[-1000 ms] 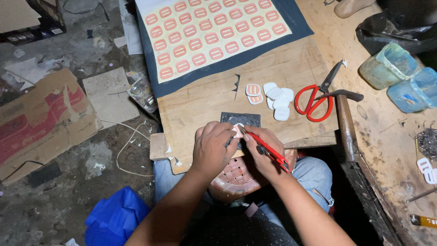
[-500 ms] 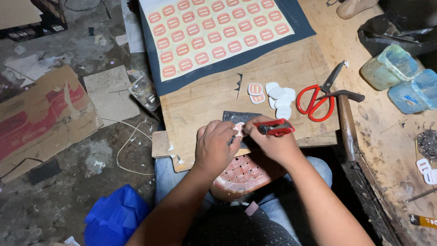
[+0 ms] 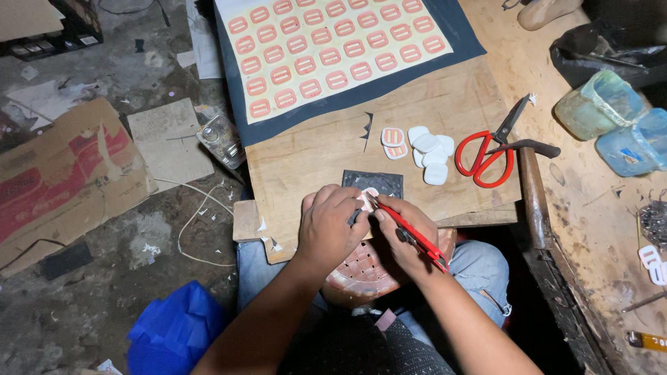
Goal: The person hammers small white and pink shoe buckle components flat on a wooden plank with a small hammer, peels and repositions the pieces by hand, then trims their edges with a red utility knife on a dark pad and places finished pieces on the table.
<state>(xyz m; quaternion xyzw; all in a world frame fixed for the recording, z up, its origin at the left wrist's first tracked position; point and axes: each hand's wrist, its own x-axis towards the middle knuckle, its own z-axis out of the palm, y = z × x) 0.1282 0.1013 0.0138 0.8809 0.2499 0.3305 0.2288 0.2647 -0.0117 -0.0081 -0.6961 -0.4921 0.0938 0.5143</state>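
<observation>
With the left hand (image 3: 332,226) pinning a small pale buckle-shaped piece (image 3: 366,200) on the dark cutting mat (image 3: 375,182), the right hand (image 3: 403,232) grips a red utility knife (image 3: 411,232), apparently mid-trim, a cut demanding careful, steady blade control.

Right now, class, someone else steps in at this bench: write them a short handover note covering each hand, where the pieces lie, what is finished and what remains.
Left hand: pressing a small pale piece down on the dark cutting pad.
Right hand: grip closed on the red utility knife, its tip at that piece.
Done: a pile of white cut pieces and two pink-faced ones lie on the wooden board, left of the red scissors.
Left: the printed sheet of pink shapes at the board's far end looks uncut.
</observation>
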